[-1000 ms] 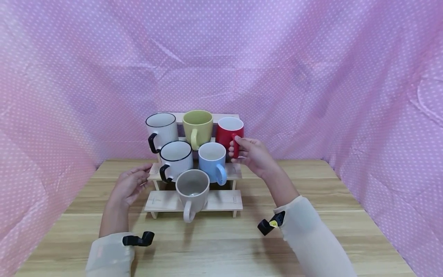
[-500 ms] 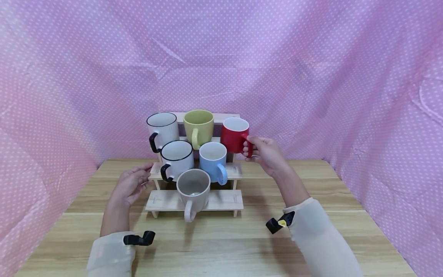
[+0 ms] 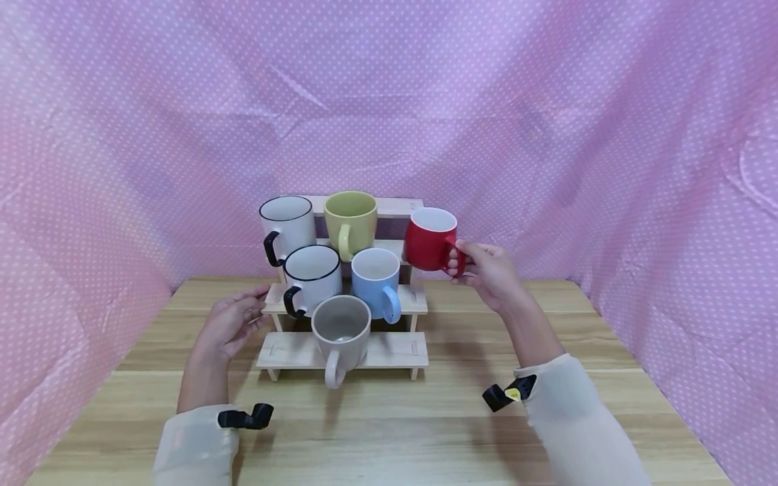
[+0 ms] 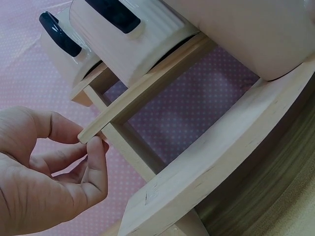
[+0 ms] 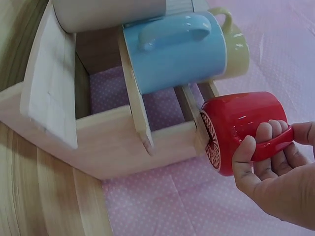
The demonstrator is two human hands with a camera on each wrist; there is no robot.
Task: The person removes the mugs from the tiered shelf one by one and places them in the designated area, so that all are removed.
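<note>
My right hand grips the handle of a red mug, fingers through the loop. The mug is upright beside the right end of a tiered wooden rack; in the right wrist view its patterned base shows, off the shelf. My left hand pinches the end of the middle shelf between thumb and fingers. On the rack stand a black-rimmed white mug and a yellow mug at the top, another black-rimmed white mug and a blue mug in the middle, and a grey mug at the bottom.
The rack stands on a wood-grain table. Pink dotted cloth hangs behind and along both sides. The mugs sit close together, several handles facing forward.
My right hand has carried the red mug rightward, off the right side of the upper shelf. My left hand stays at the rack's left side; the other mugs keep their places.
</note>
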